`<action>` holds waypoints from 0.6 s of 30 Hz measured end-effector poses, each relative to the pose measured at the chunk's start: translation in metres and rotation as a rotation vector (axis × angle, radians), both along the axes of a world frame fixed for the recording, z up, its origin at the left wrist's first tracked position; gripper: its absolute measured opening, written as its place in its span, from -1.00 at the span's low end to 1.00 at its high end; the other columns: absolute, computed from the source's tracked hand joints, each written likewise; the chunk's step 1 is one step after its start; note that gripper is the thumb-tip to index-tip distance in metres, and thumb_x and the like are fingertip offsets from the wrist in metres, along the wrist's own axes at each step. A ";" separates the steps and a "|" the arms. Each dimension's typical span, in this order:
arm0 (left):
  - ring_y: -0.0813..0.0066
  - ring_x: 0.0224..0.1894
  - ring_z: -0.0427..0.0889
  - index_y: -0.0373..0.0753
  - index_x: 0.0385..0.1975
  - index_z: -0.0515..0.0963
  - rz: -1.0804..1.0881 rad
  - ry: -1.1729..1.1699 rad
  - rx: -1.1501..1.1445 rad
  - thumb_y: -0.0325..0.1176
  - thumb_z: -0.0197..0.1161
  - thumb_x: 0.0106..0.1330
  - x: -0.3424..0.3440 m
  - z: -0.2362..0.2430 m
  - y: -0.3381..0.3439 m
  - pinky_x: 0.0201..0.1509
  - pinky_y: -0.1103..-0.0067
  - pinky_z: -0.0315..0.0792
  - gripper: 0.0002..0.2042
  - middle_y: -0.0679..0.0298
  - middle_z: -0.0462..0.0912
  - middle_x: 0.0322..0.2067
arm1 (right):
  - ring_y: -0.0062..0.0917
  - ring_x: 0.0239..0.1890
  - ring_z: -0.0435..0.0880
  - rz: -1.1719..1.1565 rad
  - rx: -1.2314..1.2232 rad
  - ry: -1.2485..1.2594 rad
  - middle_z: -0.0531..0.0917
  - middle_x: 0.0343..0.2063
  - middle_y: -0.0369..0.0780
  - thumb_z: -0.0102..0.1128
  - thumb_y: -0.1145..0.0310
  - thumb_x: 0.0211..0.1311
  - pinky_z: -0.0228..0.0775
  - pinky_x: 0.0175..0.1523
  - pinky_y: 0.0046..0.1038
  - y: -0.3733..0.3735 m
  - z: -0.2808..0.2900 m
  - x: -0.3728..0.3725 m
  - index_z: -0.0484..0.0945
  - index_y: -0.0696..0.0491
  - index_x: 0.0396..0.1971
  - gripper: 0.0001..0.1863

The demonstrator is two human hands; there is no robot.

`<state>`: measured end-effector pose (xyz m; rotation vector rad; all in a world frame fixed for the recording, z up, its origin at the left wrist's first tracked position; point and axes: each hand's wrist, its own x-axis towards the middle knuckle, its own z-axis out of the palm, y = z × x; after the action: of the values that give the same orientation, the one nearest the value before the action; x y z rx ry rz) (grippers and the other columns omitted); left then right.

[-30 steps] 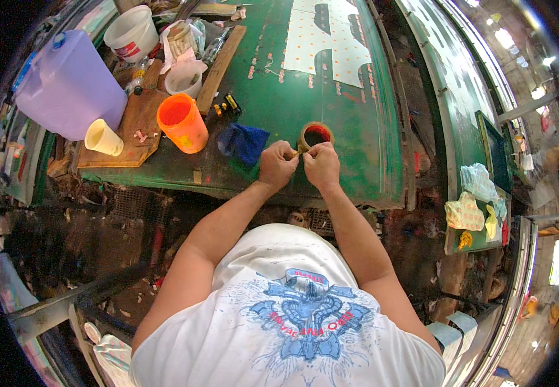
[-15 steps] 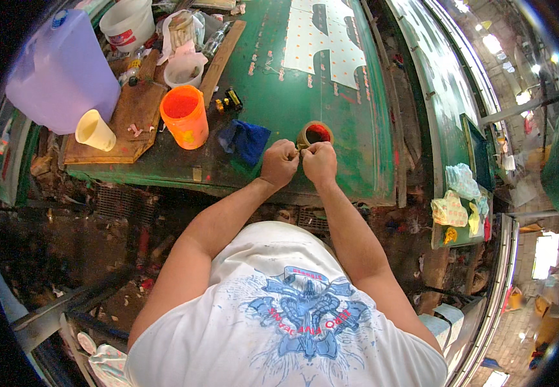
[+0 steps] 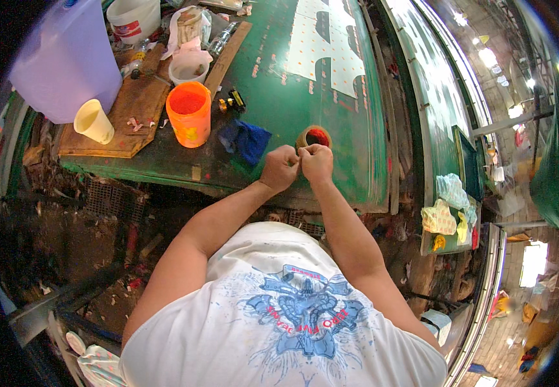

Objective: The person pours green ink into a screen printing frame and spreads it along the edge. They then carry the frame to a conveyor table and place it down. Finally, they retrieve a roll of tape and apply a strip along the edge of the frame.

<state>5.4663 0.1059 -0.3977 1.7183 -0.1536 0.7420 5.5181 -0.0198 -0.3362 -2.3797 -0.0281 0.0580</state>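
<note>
On the green table (image 3: pixel 350 168) a tan ring, apparently a roll of packing tape (image 3: pixel 302 137), lies just beyond my hands, with red showing inside its opening. My right hand (image 3: pixel 317 164) is closed in a pinch at the near side of the roll. Close beside it, my left hand (image 3: pixel 280 168) is also closed, thumb against fingers, nearly touching the right. Whatever is between the fingers is too small or hidden to make out. A crumpled blue cloth (image 3: pixel 251 140) lies left of my left hand.
An orange container (image 3: pixel 189 122) with red contents stands left of the cloth, near small black-and-yellow items (image 3: pixel 232 101). Further left are a cream cup (image 3: pixel 93 122) on a wooden board (image 3: pixel 131 126) and a purple container (image 3: pixel 66 64). White perforated sheet (image 3: pixel 321 48) lies at the far side.
Both hands stay pinched close together by the roll, with only a slight shift of the fingers. The view has tilted a little; nothing on the table has visibly been moved.
</note>
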 end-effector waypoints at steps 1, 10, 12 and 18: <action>0.21 -0.47 0.63 -0.27 -0.52 0.52 0.034 0.092 -0.101 -0.54 0.54 0.21 -0.001 0.003 0.000 -0.37 0.35 0.47 -0.75 0.11 0.64 -0.50 | -0.09 -0.10 0.80 0.028 -0.013 -0.028 0.79 -0.29 -0.01 0.51 0.25 0.29 0.60 0.07 -0.08 -0.007 -0.004 0.002 0.84 0.16 -0.37 -0.76; 0.36 -0.52 0.62 -0.28 -0.57 0.45 0.199 0.281 -0.170 -0.51 0.61 0.20 -0.003 0.014 0.008 -0.40 0.37 0.48 -0.65 0.11 0.68 -0.52 | -0.04 -0.10 0.72 0.183 -0.064 -0.254 0.69 -0.20 -0.02 0.44 0.40 0.39 0.57 0.05 -0.10 -0.019 -0.011 -0.011 0.71 0.14 -0.31 -0.87; 0.36 -0.53 0.61 -0.28 -0.58 0.45 0.203 0.185 -0.101 -0.53 0.60 0.20 -0.006 0.009 0.013 -0.40 0.38 0.49 -0.65 0.11 0.68 -0.51 | -0.01 -0.10 0.72 0.196 -0.104 -0.282 0.69 -0.20 -0.01 0.43 0.41 0.39 0.57 0.03 -0.08 -0.018 -0.009 -0.012 0.68 0.14 -0.29 -0.88; 0.66 -0.45 0.57 -0.19 -0.52 0.44 0.202 0.203 -0.289 -0.55 0.54 0.29 -0.031 0.016 0.080 -0.35 0.51 0.49 -0.67 0.33 0.68 -0.51 | 0.06 -0.09 0.72 0.210 -0.181 -0.304 0.68 -0.15 -0.01 0.38 0.41 0.40 0.60 0.01 0.00 -0.038 -0.009 -0.001 0.64 0.10 -0.22 -0.89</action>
<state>5.4354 0.1860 -0.3812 1.5333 0.2595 0.6935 5.5170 -0.0576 -0.3449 -2.5363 -0.4335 -0.2109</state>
